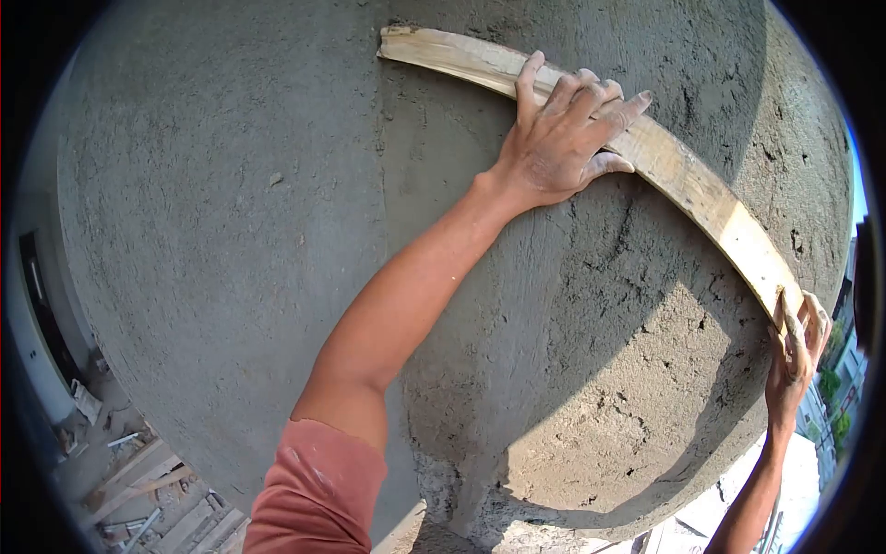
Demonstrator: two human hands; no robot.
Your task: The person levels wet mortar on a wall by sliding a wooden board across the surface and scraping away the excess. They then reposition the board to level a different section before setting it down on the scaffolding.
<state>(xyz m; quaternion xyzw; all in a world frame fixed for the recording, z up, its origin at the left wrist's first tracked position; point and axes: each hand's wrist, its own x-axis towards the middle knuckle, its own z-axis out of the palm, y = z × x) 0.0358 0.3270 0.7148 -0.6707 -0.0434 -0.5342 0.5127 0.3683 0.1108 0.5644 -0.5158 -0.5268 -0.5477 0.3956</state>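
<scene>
A long wooden straightedge board point(688, 175), bowed in the lens, lies across the grey mortar-covered wall point(231, 212). Near the board's middle, my left hand point(563, 148) grips it, fingers over the top edge and thumb at the lower edge. Farther down at the right end, my right hand point(798, 342) is closed around the board's tip. Smooth plaster covers the wall on the left, while the surface under and right of the board is rougher and pitted.
Wooden planks point(189, 526) and debris lie on the floor at lower left, near a dark doorway point(46, 305). Greenery point(840, 425) and buildings show beyond the wall's right edge. Sunlight and shadow cross the rough plaster.
</scene>
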